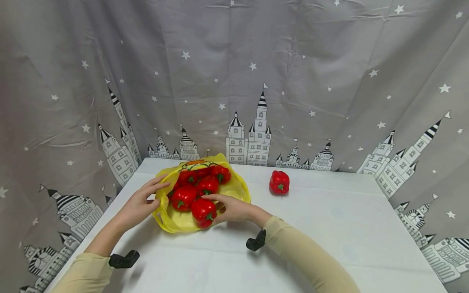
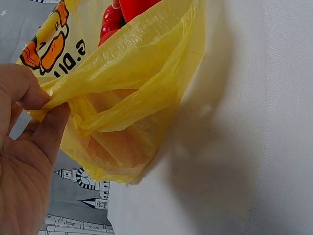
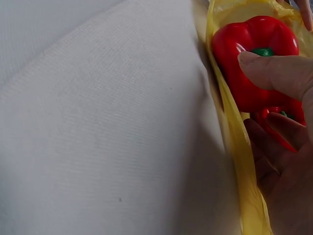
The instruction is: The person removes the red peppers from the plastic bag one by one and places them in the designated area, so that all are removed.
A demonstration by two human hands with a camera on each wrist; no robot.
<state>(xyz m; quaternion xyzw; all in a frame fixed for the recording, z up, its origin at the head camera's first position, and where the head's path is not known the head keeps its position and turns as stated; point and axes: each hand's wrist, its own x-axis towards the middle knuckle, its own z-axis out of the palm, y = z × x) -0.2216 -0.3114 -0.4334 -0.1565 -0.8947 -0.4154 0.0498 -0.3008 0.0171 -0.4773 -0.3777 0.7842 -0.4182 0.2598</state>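
White-clothed counter (image 1: pixel 329 228), starry castle curtain behind | yellow plastic bag (image 1: pixel 234 189) near far-left corner | left hand (image 1: pixel 137 205) pinches its left rim | right hand (image 1: pixel 234 208) clasps nearest red bell pepper (image 1: pixel 203 211) (right hand closer).

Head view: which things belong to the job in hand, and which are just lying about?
In hand:
- bag, left hand pinching its edge
- front pepper, right hand gripping it
- other peppers in bag

Lying about:
- lone pepper
- table
- curtain
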